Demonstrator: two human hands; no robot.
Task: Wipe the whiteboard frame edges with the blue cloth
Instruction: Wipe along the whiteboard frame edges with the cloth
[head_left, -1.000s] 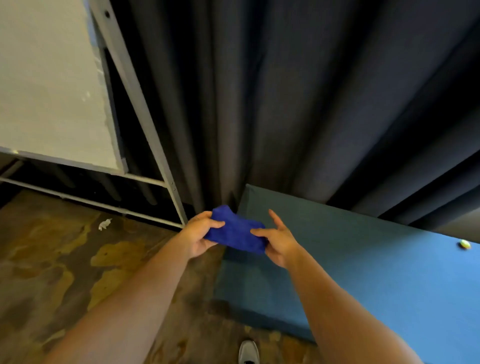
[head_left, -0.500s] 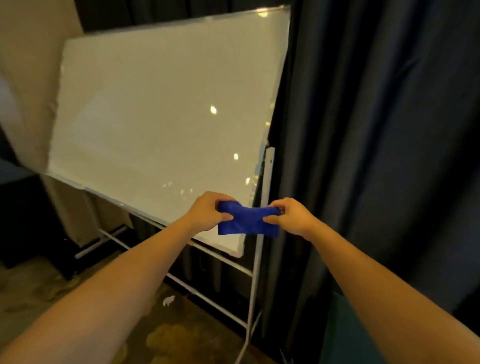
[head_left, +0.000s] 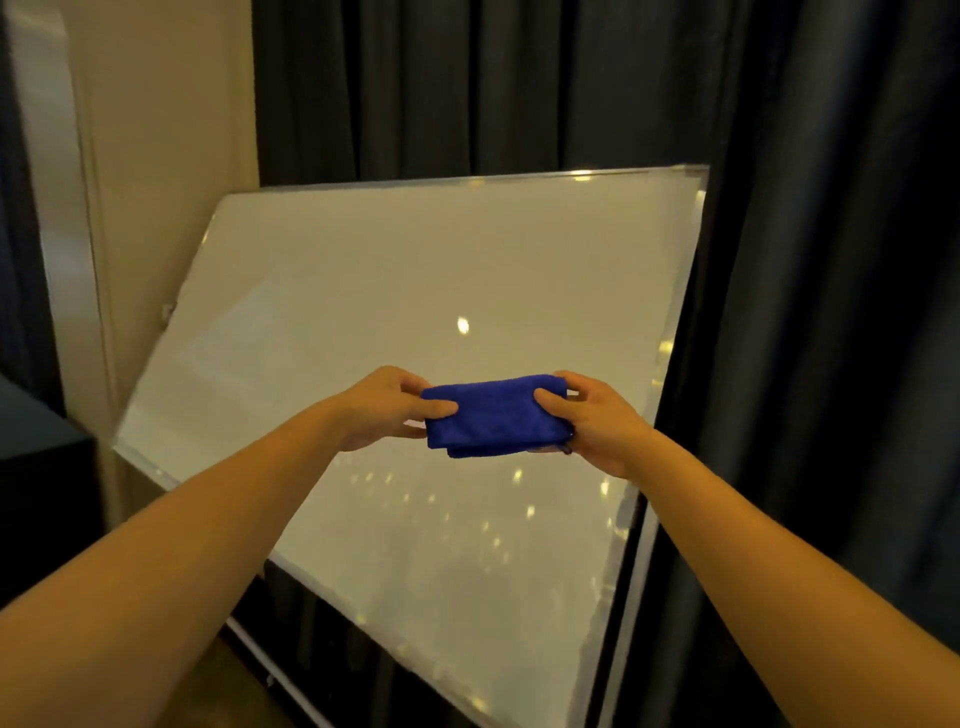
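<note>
Cloth: blue cloth (head_left: 496, 415), folded into a thick pad, sits at the middle of my head view, held up in the air between both hands.
Cloth axis: I read its long axis as running left to right, nearly level, one short end in each hand; the folded layers show along its near lower edge.
Left hand: my left hand (head_left: 382, 410) pinches the left end, thumb (head_left: 439, 407) pressed on the near face, the other fingers curled behind the pad.
Right hand: my right hand (head_left: 597, 421) pinches the right end the same way, thumb on the near face, fingers wrapped round the far side.
Whiteboard: the whiteboard (head_left: 415, 291) fills the scene behind the cloth, tilted so its top edge lies far and its lower edge comes near; small light spots reflect on its surface.
Frame: its pale frame (head_left: 675, 332) runs down the right side, just right of my right hand; I cannot tell whether the cloth touches the board.
Stand: a metal stand bar (head_left: 621, 613) runs down beside the lower right edge.
Backdrop: dark curtain (head_left: 805, 260) hangs far behind and to the right; a cream wall (head_left: 166, 130) is at far left.
</note>
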